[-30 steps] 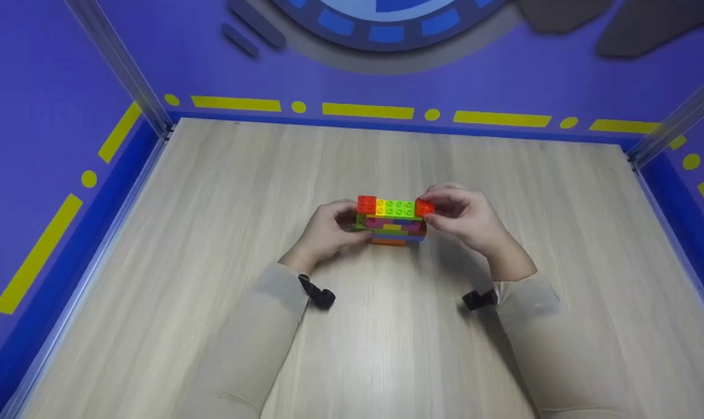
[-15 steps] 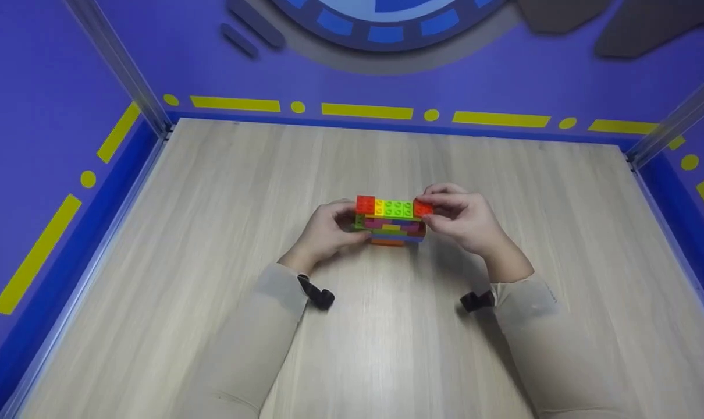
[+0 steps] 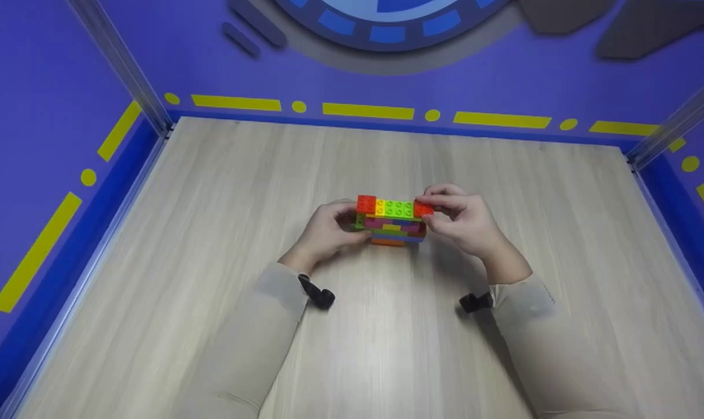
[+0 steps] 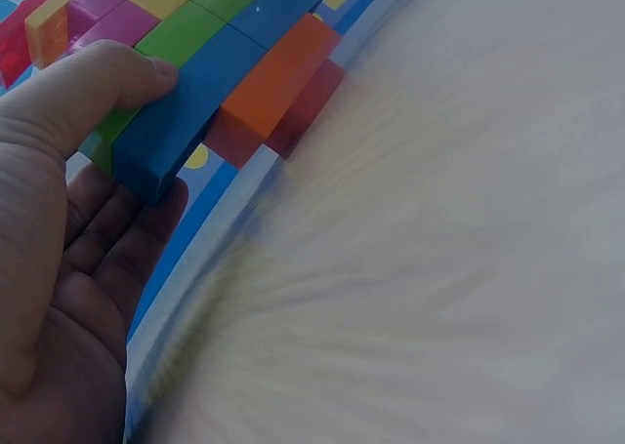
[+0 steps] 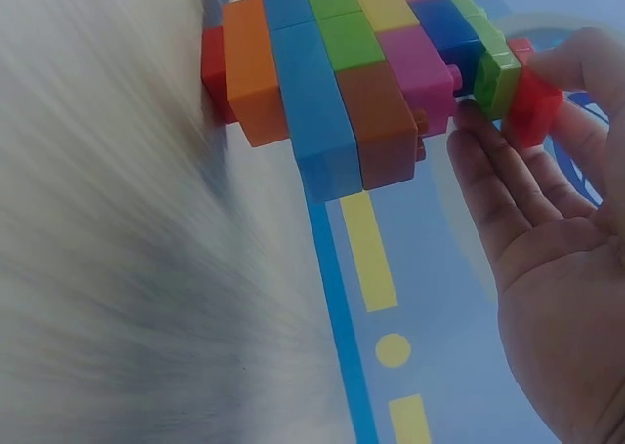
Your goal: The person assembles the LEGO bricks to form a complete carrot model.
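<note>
A stacked structure of toy building bricks [image 3: 394,227] stands upright on the table, its rows in several colours. My left hand [image 3: 327,231] holds its left side, the thumb lying on a blue brick [image 4: 200,107] and a green one in the left wrist view, other fingers behind. With thumb and fingertips my right hand [image 3: 469,222] pinches a red brick [image 5: 534,100] at the top right end. That brick sits on the top row, beside a lime green brick [image 3: 399,209]. Another red brick [image 3: 366,204] tops the left end. At the base, an orange brick [image 5: 253,68] shows above a red one.
The wood-grain table [image 3: 259,174] extends around both hands. Blue panels with yellow markings [image 3: 368,110] wall it at the back and sides. Black wrist-worn cameras [image 3: 324,298] hang from the inner side of each sleeve.
The right wrist has shifted very slightly to the left, still pinching the red brick. The left hand and the brick structure stay in place.
</note>
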The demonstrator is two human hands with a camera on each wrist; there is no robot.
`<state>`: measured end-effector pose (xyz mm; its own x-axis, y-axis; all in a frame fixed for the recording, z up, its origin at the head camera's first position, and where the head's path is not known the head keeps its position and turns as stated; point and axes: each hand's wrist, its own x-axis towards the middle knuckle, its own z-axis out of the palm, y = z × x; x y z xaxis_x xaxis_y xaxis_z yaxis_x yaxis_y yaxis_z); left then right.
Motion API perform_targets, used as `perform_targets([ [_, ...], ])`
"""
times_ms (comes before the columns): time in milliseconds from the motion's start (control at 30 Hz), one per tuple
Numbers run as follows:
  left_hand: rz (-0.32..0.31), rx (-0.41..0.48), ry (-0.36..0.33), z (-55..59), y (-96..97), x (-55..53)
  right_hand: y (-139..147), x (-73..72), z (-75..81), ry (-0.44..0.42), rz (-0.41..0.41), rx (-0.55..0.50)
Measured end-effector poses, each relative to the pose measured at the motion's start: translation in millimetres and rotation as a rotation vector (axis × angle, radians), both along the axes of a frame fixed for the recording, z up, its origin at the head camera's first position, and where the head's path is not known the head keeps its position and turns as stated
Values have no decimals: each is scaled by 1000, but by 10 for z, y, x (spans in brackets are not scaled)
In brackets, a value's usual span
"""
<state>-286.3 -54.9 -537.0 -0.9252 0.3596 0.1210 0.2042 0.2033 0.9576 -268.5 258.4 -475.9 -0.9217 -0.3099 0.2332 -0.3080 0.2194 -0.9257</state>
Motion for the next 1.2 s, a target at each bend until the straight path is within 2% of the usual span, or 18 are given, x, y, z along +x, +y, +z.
perform_targets([
  [167, -4, -6, 5, 7, 4, 1, -11, 15, -11, 13, 5, -20],
  [633, -9, -29, 1, 10, -4, 8, -3, 8, -50, -18, 1, -19],
  [833, 3, -24, 4, -2, -16, 9, -24, -32, -122, 0, 22, -41],
  [967, 8, -3, -18, -2, -14, 15, -3, -73, -213, -67, 59, -27],
  [1100, 7, 1, -24, 0, -5, 13, 57, -121, -321, -161, 108, 86],
  [1200, -2, -1, -17, 8, -7, 15, 98, -151, -382, -182, 144, 139],
])
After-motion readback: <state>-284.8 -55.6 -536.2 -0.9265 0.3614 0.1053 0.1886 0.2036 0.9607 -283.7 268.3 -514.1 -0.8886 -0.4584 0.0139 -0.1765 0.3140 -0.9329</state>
